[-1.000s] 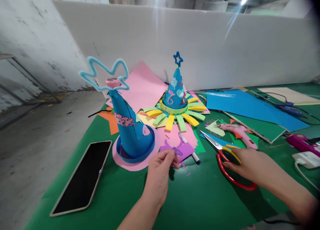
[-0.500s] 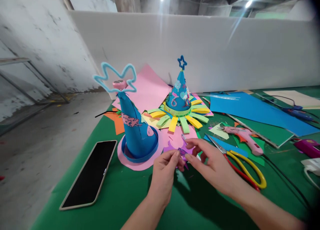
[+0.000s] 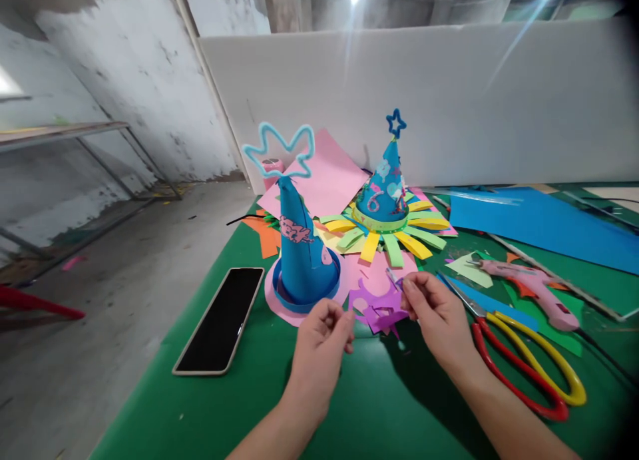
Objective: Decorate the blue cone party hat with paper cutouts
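Note:
My left hand (image 3: 322,347) is closed in a loose pinch in front of the blue cone hat (image 3: 302,267). Whatever its fingertips hold, if anything, is hidden. My right hand (image 3: 436,313) pinches a small purple piece (image 3: 398,281) with a pale tip, too small to make out fully. Just left of those fingers, purple cut-out paper (image 3: 367,297) with holes lies on the table, partly over pink paper. The hat stands on a round pink brim (image 3: 273,300), carries pink cut-outs and has a light-blue pipe-cleaner star (image 3: 307,137) on top.
A phone (image 3: 219,323) lies left of the hat. Scissors (image 3: 519,360) and a pink glue gun (image 3: 534,287) with a cord lie at the right. Behind stands a second blue cone hat (image 3: 382,187) with a fringed brim, near blue sheets (image 3: 539,220) and pink paper (image 3: 324,174).
My hands have moved apart: the left has drawn away from the purple paper, and the right has kept the small piece. The whole view has shifted to the left.

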The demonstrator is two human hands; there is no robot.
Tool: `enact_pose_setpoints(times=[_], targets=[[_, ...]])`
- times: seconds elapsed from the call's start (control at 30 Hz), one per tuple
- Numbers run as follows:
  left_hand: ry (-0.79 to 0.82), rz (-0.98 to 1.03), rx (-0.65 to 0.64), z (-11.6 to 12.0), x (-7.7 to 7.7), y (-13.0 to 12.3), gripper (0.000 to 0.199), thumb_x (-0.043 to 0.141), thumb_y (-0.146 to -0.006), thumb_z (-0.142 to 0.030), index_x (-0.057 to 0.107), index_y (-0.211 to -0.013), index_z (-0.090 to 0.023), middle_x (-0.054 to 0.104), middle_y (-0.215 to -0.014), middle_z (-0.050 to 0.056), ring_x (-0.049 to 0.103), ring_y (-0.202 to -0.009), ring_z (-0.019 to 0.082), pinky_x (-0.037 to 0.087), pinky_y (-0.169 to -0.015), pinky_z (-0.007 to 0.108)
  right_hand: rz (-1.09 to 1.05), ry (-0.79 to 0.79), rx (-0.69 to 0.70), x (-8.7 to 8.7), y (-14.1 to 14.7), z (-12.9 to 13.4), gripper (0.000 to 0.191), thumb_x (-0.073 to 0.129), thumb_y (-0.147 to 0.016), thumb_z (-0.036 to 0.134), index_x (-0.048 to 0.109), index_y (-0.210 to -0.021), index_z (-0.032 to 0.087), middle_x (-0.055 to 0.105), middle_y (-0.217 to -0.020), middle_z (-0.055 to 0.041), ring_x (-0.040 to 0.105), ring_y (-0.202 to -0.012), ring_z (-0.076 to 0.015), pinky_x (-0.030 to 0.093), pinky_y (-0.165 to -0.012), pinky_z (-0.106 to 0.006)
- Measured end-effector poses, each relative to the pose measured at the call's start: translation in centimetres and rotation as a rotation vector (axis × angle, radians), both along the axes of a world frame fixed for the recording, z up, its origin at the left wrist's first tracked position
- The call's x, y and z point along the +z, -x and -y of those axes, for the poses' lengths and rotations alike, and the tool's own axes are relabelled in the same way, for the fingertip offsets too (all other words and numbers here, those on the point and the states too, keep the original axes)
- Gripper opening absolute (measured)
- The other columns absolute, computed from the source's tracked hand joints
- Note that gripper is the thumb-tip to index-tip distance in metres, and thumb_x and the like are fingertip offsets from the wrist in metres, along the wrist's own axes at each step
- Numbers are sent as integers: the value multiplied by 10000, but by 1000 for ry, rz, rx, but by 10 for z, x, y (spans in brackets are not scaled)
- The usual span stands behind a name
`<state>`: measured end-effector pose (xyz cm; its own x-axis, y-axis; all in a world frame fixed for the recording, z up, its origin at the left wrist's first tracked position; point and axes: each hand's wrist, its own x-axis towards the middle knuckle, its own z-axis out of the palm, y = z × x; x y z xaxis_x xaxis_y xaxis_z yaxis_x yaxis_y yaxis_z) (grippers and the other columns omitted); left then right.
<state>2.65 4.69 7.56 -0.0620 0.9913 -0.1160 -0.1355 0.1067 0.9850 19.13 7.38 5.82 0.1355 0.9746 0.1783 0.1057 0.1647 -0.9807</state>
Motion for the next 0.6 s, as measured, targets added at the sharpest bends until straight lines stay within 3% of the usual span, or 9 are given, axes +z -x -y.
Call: enact_pose_setpoints(times=[0.2, 0.3, 0.4, 0.5, 0.6], targets=[[-297, -307, 119, -2, 7, 43, 224, 399, -900, -283, 445, -697, -198, 477, -634, -42, 468, -564, 96, 384, -549, 213, -67, 37, 40, -2, 4, 2, 181, 539, -828, 383, 534, -884, 211, 537, -691, 28, 518, -617, -99, 426, -558, -184], [-464, -463, 271, -15, 9, 61, 165, 379, -901, -272, 447, -766, -205, 496, -702, -20, 497, -612, 118, 421, -594, 250, -71, 35, 50, -3, 4, 2, 188, 540, -828, 374, 542, -914, 207, 566, -727, 12, 537, -634, -101, 448, -570, -184], [-516, -520, 350, -32, 6, 74, 91, 459, -850, -269, 461, -916, -206, 537, -905, 32, 546, -800, 155, 437, -745, 314, -51, 15, 60, -5, 4, 2, 200, 539, -832, 356, 554, -959, 202, 612, -779, -16, 571, -673, -111, 474, -603, -199], [-511, -609, 315, -51, 4, 83, 529, 641, -711, -285, 396, -1174, -213, 502, -1184, 102, 494, -1083, 243, 374, -913, 423, -36, 3, 83, -5, 4, 1, 245, 540, -836, 340, 547, -1032, 193, 635, -809, -35, 599, -723, -126, 493, -636, -216], [-424, -695, 143, -67, 4, 87, 904, 727, -599, -329, 228, -1341, -200, 366, -1365, 153, 346, -1260, 299, 301, -1008, 471, -62, 16, 95, -4, 4, 1, 310, 540, -838, 332, 505, -1110, 187, 636, -754, -21, 605, -690, -124, 508, -651, -231]])
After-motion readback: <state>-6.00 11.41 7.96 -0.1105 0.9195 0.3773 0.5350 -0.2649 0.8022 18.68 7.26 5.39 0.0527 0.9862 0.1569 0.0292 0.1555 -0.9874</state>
